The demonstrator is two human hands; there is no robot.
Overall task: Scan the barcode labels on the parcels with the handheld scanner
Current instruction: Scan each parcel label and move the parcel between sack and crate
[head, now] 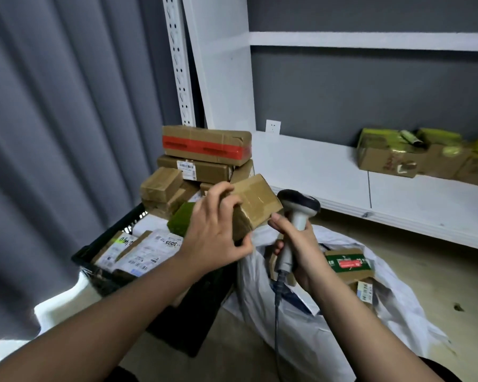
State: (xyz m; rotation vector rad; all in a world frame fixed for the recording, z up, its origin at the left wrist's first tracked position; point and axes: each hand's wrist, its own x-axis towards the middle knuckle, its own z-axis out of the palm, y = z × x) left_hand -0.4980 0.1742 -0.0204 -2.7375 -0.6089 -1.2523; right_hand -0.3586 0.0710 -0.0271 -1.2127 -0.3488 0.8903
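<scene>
Head view shows your left hand (218,230) curled round a small brown parcel (255,205) wrapped in clear tape, holding it up in the air above the black crate (113,244) and the white sack (315,326) — fingers over its top edge, thumb under its near corner. Your right hand (301,252) grips the handle of the grey handheld scanner (295,213), whose dark head sits just beside the parcel's right end, nearly touching it. Its cable (277,312) hangs down from the handle between your forearms. No barcode label shows on the faces of the held parcel that you can see.

The crate stands on the floor by the grey curtain (53,133), filled with labelled parcels; at its far edge brown boxes are stacked, the topmost banded with red tape (204,146). A green-topped box (182,219) lies just behind your left hand. Inside the open sack, near your right wrist, sits a box with a green and red label (348,264). On the white shelf (315,166) — toward its right end — rest several boxes with yellow-green tape (414,153).
</scene>
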